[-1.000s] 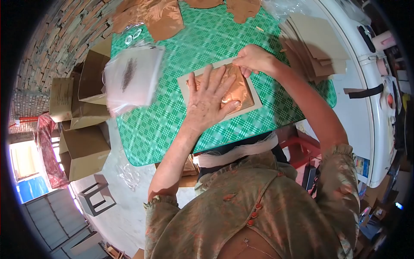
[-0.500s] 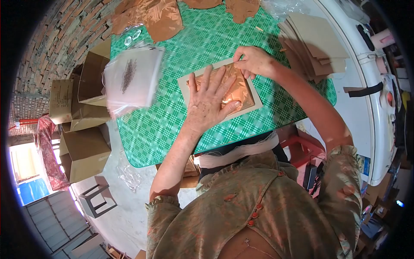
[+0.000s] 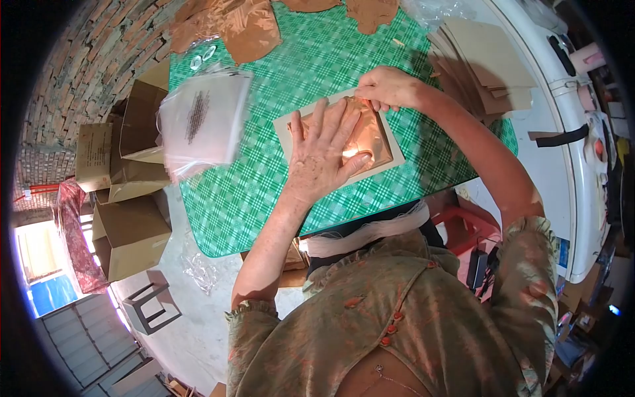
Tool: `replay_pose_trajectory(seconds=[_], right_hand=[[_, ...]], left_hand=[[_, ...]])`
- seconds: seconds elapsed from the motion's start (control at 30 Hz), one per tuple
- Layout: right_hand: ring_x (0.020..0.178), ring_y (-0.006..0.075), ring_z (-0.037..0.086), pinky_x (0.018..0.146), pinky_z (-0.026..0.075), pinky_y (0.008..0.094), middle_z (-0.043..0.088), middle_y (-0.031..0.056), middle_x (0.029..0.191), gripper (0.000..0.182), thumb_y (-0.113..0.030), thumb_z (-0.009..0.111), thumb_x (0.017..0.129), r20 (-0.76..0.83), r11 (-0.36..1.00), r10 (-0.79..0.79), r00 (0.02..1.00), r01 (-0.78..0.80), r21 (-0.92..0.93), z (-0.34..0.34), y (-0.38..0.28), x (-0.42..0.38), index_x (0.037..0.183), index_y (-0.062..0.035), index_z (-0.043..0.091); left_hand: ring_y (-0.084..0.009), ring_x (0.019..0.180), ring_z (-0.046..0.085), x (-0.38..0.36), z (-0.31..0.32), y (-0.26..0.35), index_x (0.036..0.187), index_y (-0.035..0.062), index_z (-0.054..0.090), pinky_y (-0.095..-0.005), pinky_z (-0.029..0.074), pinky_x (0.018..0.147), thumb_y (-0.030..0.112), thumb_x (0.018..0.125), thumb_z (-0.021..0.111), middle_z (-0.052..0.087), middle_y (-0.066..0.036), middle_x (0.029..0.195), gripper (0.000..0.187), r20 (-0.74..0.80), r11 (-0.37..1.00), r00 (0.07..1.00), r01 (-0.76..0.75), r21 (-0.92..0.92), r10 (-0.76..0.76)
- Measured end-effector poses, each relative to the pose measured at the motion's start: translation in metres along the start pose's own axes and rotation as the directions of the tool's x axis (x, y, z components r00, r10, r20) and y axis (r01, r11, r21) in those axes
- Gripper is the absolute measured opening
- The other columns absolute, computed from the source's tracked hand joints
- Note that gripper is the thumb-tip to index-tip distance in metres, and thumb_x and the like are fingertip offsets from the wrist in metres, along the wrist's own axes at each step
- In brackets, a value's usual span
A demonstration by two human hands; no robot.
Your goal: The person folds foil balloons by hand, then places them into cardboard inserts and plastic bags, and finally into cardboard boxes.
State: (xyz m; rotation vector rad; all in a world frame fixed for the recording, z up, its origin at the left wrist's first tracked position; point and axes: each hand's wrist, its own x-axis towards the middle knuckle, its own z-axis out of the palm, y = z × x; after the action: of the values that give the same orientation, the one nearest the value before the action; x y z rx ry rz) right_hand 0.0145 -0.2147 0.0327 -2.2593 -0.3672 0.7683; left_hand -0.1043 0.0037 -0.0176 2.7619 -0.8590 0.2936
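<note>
A shiny copper-coloured packet (image 3: 372, 142) lies on a beige cardboard sheet (image 3: 392, 142) on the green checked tablecloth (image 3: 278, 76). My left hand (image 3: 321, 149) is spread flat over the packet's left part, fingers apart and pointing away from me. At the packet's far right corner, my right hand (image 3: 387, 89) has its thumb and fingers pinched together on the copper-coloured film. The packet's left part is hidden under my left hand.
Clear plastic bags (image 3: 208, 119) lie at the table's left. Beige cardboard sheets (image 3: 486, 63) are stacked at the far right. Brown pieces (image 3: 248, 30) rest along the far edge. Open cardboard boxes (image 3: 135, 231) stand left of the table, near a small dark stool (image 3: 149, 308).
My right hand has shifted slightly away from me and left, its fingers now closed more tightly at the packet's corner. My left hand stays almost in place.
</note>
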Motion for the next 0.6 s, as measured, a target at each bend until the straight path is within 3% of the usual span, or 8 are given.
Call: replay_pose_trajectory(seconds=[0.07, 0.17, 0.27, 0.37, 0.47, 0.57, 0.6], right_hand=[[0.063, 0.0165, 0.065, 0.055, 0.054, 0.0309, 0.072, 0.0084, 0.080, 0.035, -0.030, 0.055, 0.102, 0.020, 0.999, -0.001, 1.000, 0.002, -0.046, -0.001, 0.000, 0.002, 0.100, 0.0015, 0.070], [0.058, 0.0116, 0.061, 0.047, 0.047, 0.0267, 0.066, 0.0038, 0.071, 0.034, -0.027, 0.055, 0.103, 0.009, 0.999, 0.033, 0.999, -0.033, 0.000, 0.003, 0.003, 0.006, 0.088, 0.0007, 0.067], [0.060, 0.0139, 0.064, 0.050, 0.050, 0.0315, 0.067, 0.0058, 0.071, 0.037, -0.026, 0.052, 0.103, 0.056, 0.993, 0.112, 0.992, -0.113, 0.013, 0.002, 0.002, 0.009, 0.085, 0.0031, 0.067], [0.065, 0.0227, 0.070, 0.057, 0.054, 0.0389, 0.071, 0.0103, 0.075, 0.035, -0.025, 0.052, 0.101, 0.037, 0.962, 0.078, 0.996, -0.066, -0.263, 0.007, 0.000, 0.016, 0.084, 0.0007, 0.070], [0.075, 0.0326, 0.072, 0.063, 0.056, 0.0452, 0.072, 0.0131, 0.082, 0.032, -0.026, 0.054, 0.098, -0.177, 0.705, -0.166, 0.970, -0.009, -0.709, 0.025, 0.007, 0.016, 0.082, -0.0045, 0.071], [0.081, 0.0378, 0.071, 0.069, 0.056, 0.0459, 0.073, 0.0126, 0.085, 0.026, -0.028, 0.056, 0.095, -0.142, 0.625, -0.282, 0.949, 0.070, -0.778, 0.023, 0.004, 0.000, 0.084, -0.0097, 0.072], [0.084, 0.0368, 0.071, 0.070, 0.056, 0.0463, 0.073, 0.0119, 0.086, 0.026, -0.029, 0.057, 0.095, -0.197, 0.684, -0.258, 0.946, 0.034, -0.729, 0.023, 0.006, -0.002, 0.086, -0.0097, 0.071]], left_hand=[[-0.0383, 0.153, 0.025, 0.000, 0.002, -0.001, 0.157, 0.0177, 0.041, -0.0687, 0.012, 0.120, 0.068, 0.095, 0.052, 0.035, -0.010, 0.164, 0.080, -0.022, 1.000, 1.000, -0.010, -0.027, 0.009], [-0.0394, 0.153, 0.025, 0.001, 0.002, -0.001, 0.156, 0.0163, 0.042, -0.0707, 0.012, 0.119, 0.068, 0.095, 0.053, 0.037, -0.011, 0.162, 0.081, -0.024, 0.999, 1.000, -0.015, -0.038, 0.014], [-0.0394, 0.152, 0.026, 0.001, 0.002, -0.003, 0.155, 0.0167, 0.044, -0.0699, 0.012, 0.120, 0.068, 0.094, 0.053, 0.038, -0.011, 0.162, 0.080, -0.023, 0.999, 0.999, -0.026, -0.026, 0.026], [-0.0379, 0.153, 0.027, 0.002, 0.001, -0.003, 0.156, 0.0197, 0.043, -0.0665, 0.012, 0.121, 0.067, 0.096, 0.051, 0.037, -0.009, 0.163, 0.077, -0.002, 0.999, 0.999, -0.033, 0.001, 0.033], [-0.0375, 0.152, 0.028, 0.003, -0.004, -0.001, 0.156, 0.0212, 0.044, -0.0652, 0.012, 0.121, 0.066, 0.097, 0.051, 0.038, -0.009, 0.163, 0.074, 0.011, 1.000, 1.000, -0.027, -0.005, 0.027], [-0.0388, 0.150, 0.030, 0.004, -0.003, 0.000, 0.151, 0.0192, 0.051, -0.0675, 0.013, 0.120, 0.064, 0.096, 0.054, 0.041, -0.011, 0.160, 0.071, -0.019, 0.999, 0.999, -0.029, -0.046, 0.028], [-0.0395, 0.150, 0.031, 0.004, -0.002, 0.000, 0.149, 0.0182, 0.053, -0.0686, 0.013, 0.120, 0.063, 0.096, 0.055, 0.043, -0.011, 0.159, 0.070, -0.034, 0.998, 0.999, -0.032, -0.061, 0.029]])
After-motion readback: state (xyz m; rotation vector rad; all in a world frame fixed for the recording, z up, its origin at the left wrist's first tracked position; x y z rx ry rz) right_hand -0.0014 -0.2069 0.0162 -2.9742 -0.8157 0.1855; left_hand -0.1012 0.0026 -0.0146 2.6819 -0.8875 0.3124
